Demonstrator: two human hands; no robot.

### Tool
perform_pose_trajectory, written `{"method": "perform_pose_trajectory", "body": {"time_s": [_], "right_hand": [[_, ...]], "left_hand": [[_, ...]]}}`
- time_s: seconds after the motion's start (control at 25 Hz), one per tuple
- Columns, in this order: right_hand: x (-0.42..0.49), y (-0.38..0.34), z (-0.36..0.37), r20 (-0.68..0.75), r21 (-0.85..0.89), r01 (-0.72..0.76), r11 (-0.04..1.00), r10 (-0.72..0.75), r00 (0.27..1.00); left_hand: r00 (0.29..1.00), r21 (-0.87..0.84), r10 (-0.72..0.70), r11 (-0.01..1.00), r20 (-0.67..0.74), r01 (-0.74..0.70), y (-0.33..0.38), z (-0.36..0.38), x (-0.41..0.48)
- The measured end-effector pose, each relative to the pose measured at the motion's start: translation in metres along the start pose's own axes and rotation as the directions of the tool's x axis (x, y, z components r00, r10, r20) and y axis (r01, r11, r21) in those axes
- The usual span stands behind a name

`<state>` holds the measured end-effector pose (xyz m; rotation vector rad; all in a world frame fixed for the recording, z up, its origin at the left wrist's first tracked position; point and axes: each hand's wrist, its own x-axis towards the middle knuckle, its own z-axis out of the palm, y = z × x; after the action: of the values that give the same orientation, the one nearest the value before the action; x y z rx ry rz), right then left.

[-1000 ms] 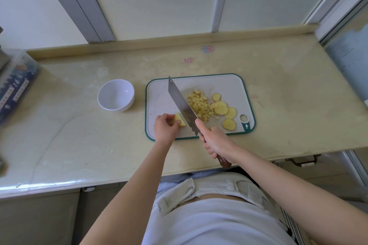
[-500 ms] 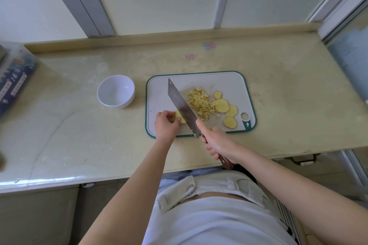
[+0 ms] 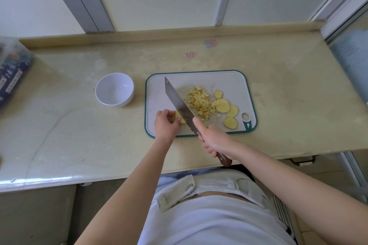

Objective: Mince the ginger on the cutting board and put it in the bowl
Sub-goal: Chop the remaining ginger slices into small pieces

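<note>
Fingers (image 3: 177, 120) of my left hand (image 3: 165, 127) pinch the ginger (image 3: 182, 121) at 7 o'clock on the board (image 3: 157, 93), against the knife (image 3: 179, 101) my right hand (image 3: 215, 139) grips. A skidding blade could nick them; bowl (image 3: 114, 89) sits at 9 o'clock, apart.

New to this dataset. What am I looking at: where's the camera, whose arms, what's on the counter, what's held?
No robot here: a person works with bare hands. The single camera sits on their head, looking forward and down, so both arms enter from the bottom. On the counter stand a white bowl and a cutting board. The board carries a pile of diced ginger and a few round ginger slices. The left hand pinches a ginger piece on the board; the right hand grips the knife by its handle, blade set at that piece.
</note>
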<state>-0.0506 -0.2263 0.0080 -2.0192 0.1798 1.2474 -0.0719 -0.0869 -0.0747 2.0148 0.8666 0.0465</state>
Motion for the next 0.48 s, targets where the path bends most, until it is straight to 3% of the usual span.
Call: {"method": "perform_pose_trajectory", "body": {"time_s": [0.48], "right_hand": [[0.031,0.013,0.017,-0.106,-0.148,0.099,0.984,-0.116,0.988]], "left_hand": [[1.000,0.002,-0.005,1.000,-0.002,0.005,-0.001,0.001,0.003]]}}
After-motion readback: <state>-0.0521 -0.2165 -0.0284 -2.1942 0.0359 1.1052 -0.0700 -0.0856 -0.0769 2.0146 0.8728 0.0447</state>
